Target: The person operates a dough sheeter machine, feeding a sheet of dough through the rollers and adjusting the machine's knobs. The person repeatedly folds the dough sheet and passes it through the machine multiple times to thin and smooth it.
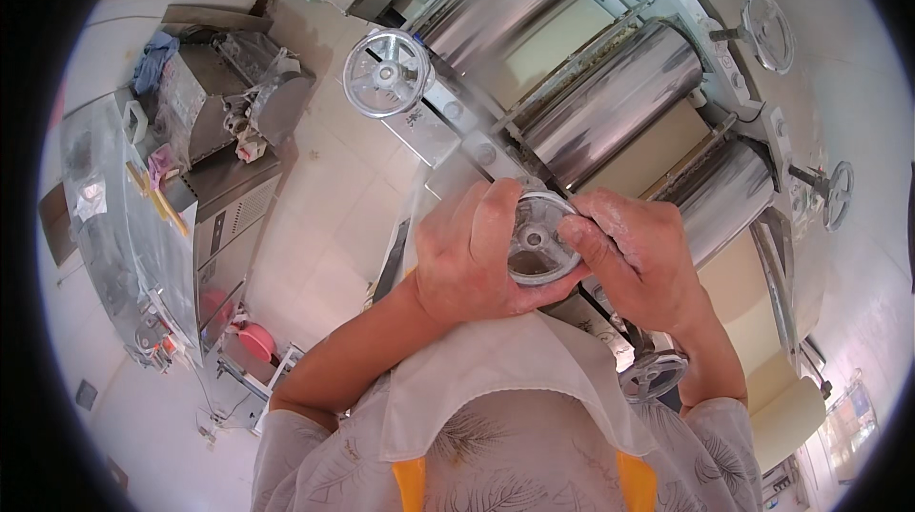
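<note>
A spoked metal handwheel (536, 238) sits between my hands in the middle of the view. My left hand (467, 250) wraps its fingers over the wheel's left rim. On the opposite side, my right hand (637, 250) grips the rim, its thumb lying across toward the hub. Pale powder marks the right hand's knuckles. Beyond the hands lies a roller machine with a shiny metal roller (620, 102) and a pale cream sheet (643, 157) passing beside it, which looks like dough. A second handwheel (386, 73) is at the machine's far left corner.
Another handwheel (653, 376) stands close by my right forearm. More handwheels (768, 31) line the machine's right side. A pale rolled sheet (786, 421) rests at the lower right. To the left stand a cluttered metal machine (195, 97) and a pink basin (256, 341) over a tiled floor.
</note>
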`<action>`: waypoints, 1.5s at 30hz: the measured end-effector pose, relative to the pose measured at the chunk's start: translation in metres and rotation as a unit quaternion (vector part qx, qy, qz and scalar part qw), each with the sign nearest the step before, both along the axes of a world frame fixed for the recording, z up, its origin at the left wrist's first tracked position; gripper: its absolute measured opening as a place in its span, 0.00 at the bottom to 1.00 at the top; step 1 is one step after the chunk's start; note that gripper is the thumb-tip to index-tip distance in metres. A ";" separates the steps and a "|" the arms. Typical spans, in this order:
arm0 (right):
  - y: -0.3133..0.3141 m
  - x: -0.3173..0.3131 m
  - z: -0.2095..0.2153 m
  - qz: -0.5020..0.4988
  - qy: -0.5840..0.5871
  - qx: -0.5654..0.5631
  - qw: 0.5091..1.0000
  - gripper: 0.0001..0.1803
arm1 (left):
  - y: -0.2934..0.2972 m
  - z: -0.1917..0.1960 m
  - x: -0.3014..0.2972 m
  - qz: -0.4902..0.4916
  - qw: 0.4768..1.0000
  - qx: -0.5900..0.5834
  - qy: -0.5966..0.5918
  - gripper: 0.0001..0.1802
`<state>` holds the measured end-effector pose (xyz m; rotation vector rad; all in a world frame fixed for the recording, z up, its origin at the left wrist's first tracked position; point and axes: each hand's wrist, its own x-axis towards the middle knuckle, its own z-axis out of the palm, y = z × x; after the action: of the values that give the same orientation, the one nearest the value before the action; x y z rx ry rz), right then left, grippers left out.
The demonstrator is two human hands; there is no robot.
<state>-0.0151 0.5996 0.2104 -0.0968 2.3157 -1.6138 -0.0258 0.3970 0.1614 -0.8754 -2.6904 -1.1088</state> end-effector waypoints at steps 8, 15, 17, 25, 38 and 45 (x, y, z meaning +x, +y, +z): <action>0.000 0.001 0.001 0.005 -0.034 0.003 0.999 0.09 | -0.001 0.005 0.002 -0.001 0.999 -0.017 -0.027 0.47; 0.038 0.001 0.022 -0.075 -0.101 -0.033 0.992 0.13 | -0.008 0.062 -0.056 -0.096 0.984 0.016 -0.146 0.44; 0.057 0.016 0.026 -0.145 -0.107 -0.072 0.981 0.12 | 0.005 0.080 -0.085 -0.101 0.988 -0.012 -0.116 0.44; 0.053 0.140 0.018 -0.617 0.002 0.066 0.784 0.09 | 0.154 0.049 -0.202 -0.249 0.968 -0.025 -0.017 0.50; -0.033 0.166 -0.029 -0.721 -0.215 0.334 0.568 0.13 | 0.233 0.008 -0.232 -0.393 0.917 0.060 -0.032 0.47; -0.031 0.158 -0.026 -0.715 -0.232 0.325 0.573 0.11 | 0.233 0.000 -0.223 -0.359 0.932 0.049 -0.016 0.51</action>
<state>0.1426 0.5689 0.1846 2.5177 2.1542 -0.6130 -0.2488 0.6298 0.1618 -1.9145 -2.3347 -1.3479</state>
